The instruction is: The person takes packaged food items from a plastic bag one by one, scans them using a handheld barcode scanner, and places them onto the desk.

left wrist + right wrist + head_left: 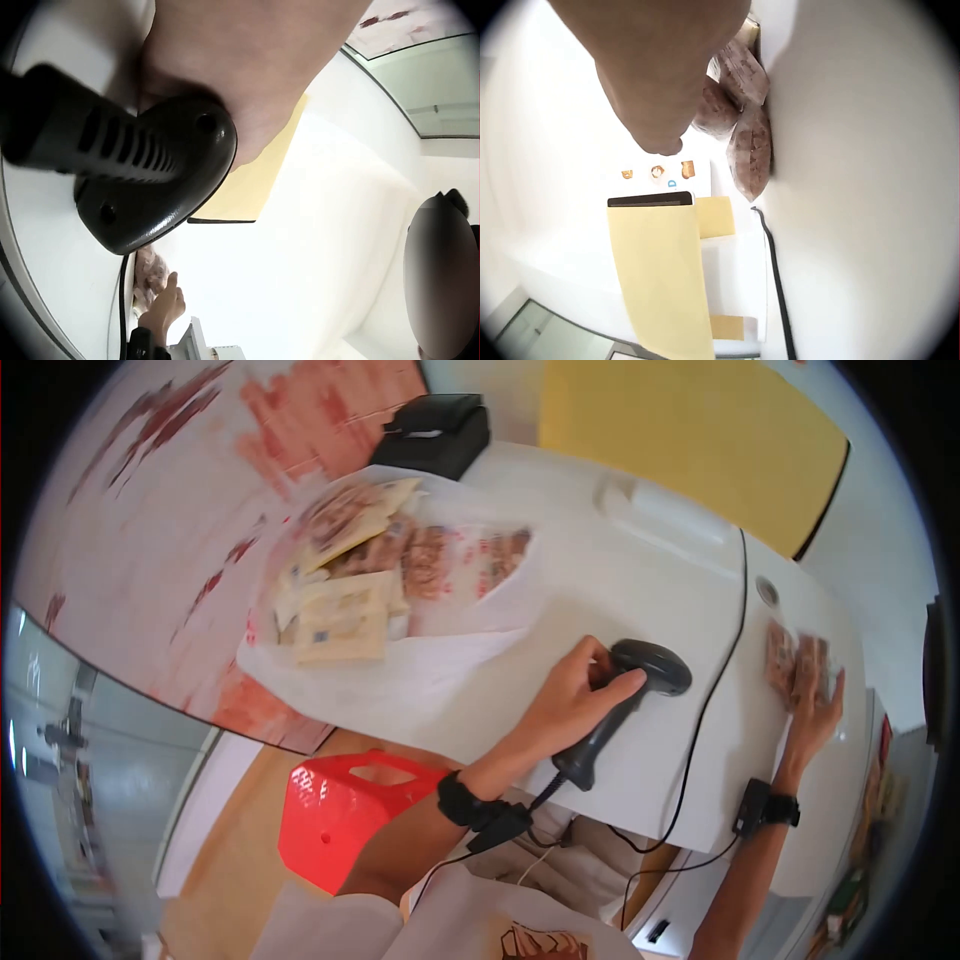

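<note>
In the head view, my left hand (pixel 580 700) grips the handle and neck of a black handheld scanner (pixel 650 665), thumb across its near side. The scanner (pixel 165 180) fills the left part of the left wrist view, under my hand (pixel 225 60). At the counter's right side, my right hand (pixel 818 722) touches small clear packets of brownish pieces (pixel 780 655), its fingers slightly blurred. The right wrist view has my hand (pixel 660 67) beside several such packets (pixel 750 154), its thumb extended away from them; the other fingertips are hidden.
A white plastic bag (pixel 400 680) with several packets lies at the left of the white counter (pixel 560 580). Behind it stands a black box-shaped device (pixel 435 435). A black cable (pixel 715 685) crosses the counter between my hands. A red basket (pixel 335 820) is below the near edge.
</note>
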A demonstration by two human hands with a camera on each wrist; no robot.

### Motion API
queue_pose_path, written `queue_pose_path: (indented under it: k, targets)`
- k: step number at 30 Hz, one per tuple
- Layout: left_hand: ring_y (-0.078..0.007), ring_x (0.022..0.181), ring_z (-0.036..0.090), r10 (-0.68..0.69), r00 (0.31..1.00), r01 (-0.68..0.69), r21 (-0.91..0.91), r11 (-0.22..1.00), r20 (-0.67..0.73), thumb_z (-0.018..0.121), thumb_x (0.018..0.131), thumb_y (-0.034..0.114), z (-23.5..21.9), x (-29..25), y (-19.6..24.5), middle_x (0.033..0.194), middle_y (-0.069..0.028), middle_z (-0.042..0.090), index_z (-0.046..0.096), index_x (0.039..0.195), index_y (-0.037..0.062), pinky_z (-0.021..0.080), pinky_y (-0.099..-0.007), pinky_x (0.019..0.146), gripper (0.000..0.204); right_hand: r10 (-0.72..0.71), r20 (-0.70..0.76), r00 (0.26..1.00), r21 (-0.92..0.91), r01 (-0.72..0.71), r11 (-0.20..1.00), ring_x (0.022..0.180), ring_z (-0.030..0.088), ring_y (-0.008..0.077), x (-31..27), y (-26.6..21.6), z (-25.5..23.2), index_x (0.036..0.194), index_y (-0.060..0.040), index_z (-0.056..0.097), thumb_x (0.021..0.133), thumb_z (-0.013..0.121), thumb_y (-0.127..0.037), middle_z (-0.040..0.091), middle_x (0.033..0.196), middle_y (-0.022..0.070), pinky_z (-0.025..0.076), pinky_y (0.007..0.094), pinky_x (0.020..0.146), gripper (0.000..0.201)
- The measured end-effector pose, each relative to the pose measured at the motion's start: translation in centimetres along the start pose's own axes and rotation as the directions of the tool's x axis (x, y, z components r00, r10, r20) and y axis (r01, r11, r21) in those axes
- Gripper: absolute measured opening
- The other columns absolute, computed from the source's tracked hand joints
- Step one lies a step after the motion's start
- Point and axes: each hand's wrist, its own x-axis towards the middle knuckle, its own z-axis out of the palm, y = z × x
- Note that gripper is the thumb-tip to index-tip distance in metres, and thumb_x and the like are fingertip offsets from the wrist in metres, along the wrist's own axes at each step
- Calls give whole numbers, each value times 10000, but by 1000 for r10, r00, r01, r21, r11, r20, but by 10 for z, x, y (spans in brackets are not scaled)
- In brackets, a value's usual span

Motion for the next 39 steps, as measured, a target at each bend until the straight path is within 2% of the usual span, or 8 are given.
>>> queue_pose_path:
  k: [6,8,14,16,20,25,35,39]
  targets:
    - [-93,689,576,156,965,-132,124,984,-210,628,930,195,-6,-12,6,855,-45,647,598,918,6,487,-269,621,191,-147,-235,961,-27,145,989,1180,543,240,-8,-3,-9,1313,75,482,957,591,-245,523,1329,191,447,342,983,491]
    - [-83,661,558,476,789,-379,302,875,-388,608,930,136,-22,-20,11,860,-44,652,628,940,-8,485,-262,600,146,-116,-236,965,66,135,989,1197,529,246,-9,-1,-13,1304,66,492,963,582,-230,528,1321,182,428,349,1008,460]
    - [-65,638,562,589,632,-258,580,773,-504,560,925,99,-120,23,51,758,-58,645,636,950,-22,444,-235,533,144,113,-181,977,478,-13,878,1208,518,258,-13,-11,-7,1252,38,540,979,550,-199,553,1290,143,442,345,996,362]
    - [-251,730,672,468,767,-43,693,719,-438,589,904,284,-142,60,37,800,-137,688,672,900,2,500,-347,676,293,-77,-286,955,250,152,956,1203,514,252,-16,-27,-8,1215,20,569,982,542,-194,540,1301,130,460,342,972,318]
    - [-274,789,687,282,860,193,783,592,-425,625,857,368,-136,97,28,798,-162,694,685,863,7,508,-379,721,366,-196,-361,912,99,247,964,1205,505,248,-18,-29,-15,1178,10,589,980,543,-185,522,1313,129,469,357,951,281]
    - [-206,558,652,-132,960,232,441,867,-245,739,748,366,-139,99,41,734,-147,676,653,930,-47,500,-313,497,460,-169,-332,928,178,238,955,1181,521,244,-20,-32,-12,1115,3,613,974,533,-138,534,1293,133,486,359,917,215]
    - [-152,461,570,-180,960,230,235,944,-213,782,754,269,-145,99,24,716,-103,612,544,1070,-64,429,-284,371,517,-94,-191,977,435,170,884,1164,553,245,-26,-40,-9,1088,26,616,976,515,-97,592,1219,141,444,350,984,195]
    - [-115,398,471,78,838,-15,121,993,-539,743,798,166,-137,82,32,707,-66,600,519,1228,-1,365,-269,347,514,-78,-201,977,527,175,832,1138,564,229,-25,-35,-5,1093,25,610,973,522,-90,602,1197,135,438,337,982,188]
